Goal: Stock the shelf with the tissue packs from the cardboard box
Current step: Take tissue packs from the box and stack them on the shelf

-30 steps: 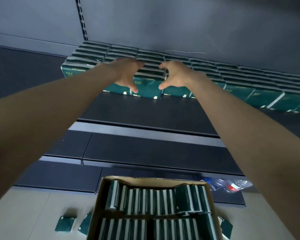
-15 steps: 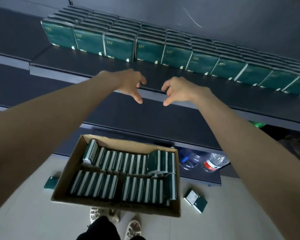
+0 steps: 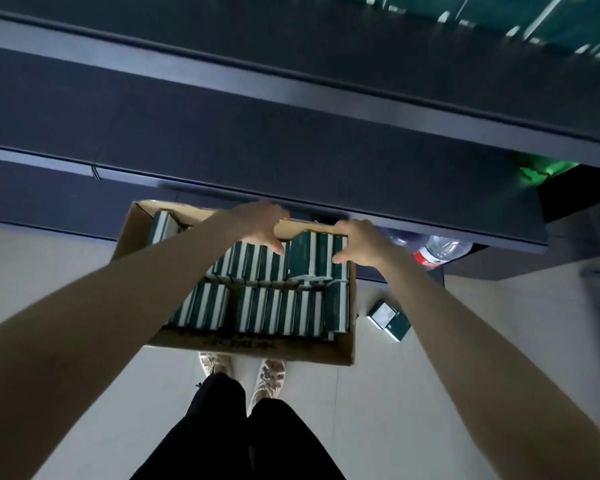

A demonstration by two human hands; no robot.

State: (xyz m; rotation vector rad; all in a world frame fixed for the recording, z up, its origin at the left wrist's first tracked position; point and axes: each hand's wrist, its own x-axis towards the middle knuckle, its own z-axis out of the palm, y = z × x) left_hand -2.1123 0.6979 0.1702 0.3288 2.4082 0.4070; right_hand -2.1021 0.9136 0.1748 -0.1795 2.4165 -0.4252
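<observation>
We've dropped both hands from the shelf [image 3: 291, 84] down into the cardboard box [image 3: 250, 345] on the floor. Left hand [image 3: 260, 226] has its thumb against the raised tissue packs [image 3: 309, 254], fingers hidden, can't tell. Right hand [image 3: 359, 242] curls round their other end. Looks like the next bunch, plenty left.

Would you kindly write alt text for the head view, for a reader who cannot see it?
Seen from above, a person's left hand and right hand reach into a cardboard box on the floor, flanking a raised bunch of green tissue packs in its far row. Dark shelves stand behind it.
</observation>
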